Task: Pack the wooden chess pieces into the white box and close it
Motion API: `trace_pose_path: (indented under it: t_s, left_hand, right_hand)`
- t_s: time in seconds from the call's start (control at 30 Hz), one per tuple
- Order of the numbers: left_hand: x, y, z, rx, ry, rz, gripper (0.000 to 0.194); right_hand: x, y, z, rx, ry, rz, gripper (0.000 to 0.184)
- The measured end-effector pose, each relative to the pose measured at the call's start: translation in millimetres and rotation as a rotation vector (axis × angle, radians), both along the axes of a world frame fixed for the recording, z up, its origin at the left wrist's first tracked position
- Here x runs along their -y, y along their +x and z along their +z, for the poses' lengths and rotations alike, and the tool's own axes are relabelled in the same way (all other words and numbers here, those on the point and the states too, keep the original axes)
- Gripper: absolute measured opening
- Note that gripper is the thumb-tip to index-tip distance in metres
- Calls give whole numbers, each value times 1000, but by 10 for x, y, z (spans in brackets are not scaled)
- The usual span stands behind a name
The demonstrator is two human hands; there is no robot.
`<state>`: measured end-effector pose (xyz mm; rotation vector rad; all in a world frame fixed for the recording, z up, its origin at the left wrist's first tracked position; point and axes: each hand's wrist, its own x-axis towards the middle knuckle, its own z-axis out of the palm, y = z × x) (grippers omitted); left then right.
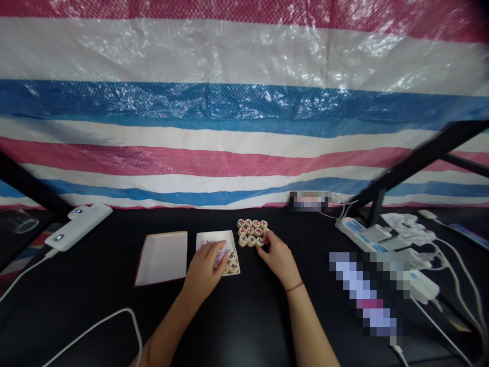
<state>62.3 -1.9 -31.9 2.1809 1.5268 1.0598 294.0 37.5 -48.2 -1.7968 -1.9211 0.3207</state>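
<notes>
Chinese chess pieces (pixel 250 231), round and cream with red or black characters, stand in neat rows on the black table. My right hand (pixel 278 256) is at the right end of the front row, thumb and forefinger closed around a Chinese chess piece there, mostly hidden by the fingers. To the left lies a shallow white box (pixel 236 243) with a printed sheet and loose Chinese chess pieces (pixel 233 266) in its right part. Over this box is my left hand (pixel 206 264), its thumb and forefinger apart beside the loose pieces; its other fingertips are partly hidden.
A white box lid (pixel 162 260) lies left of the box. Farther left sits a white device (pixel 79 227) with a cable. At right are a power strip (pixel 362 237), chargers, cables and a blurred-out object (pixel 362 293). A striped plastic sheet (pixel 229 127) hangs behind the table.
</notes>
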Motion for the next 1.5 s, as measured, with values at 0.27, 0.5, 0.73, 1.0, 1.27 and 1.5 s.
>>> trace_pose_path:
  t_s: [0.27,0.5,0.73,1.0,1.27,1.5]
  left_hand:
    - [-36,-3,-23,-83,-44,18,25]
    - [-158,111,-1,-321,-66,1,19]
    - [-109,207,-45,-407,-59,17,23]
    - [-90,250,-24,-306,-117,31,16]
    - [-107,169,76,176,-197,70,22]
    - [-54,149,97,492,-353,65,25]
  right_hand:
    - [34,-42,151,-51,51,15,10]
    - [157,-426,313,-342,-123,397,27]
    - [165,-544,216,-329,-142,419,36]
    - [133,-512,192,-407,-116,408,36]
    - [181,-533,219,-397,72,441,30]
    - [189,-481,288,-375,190,342,21]
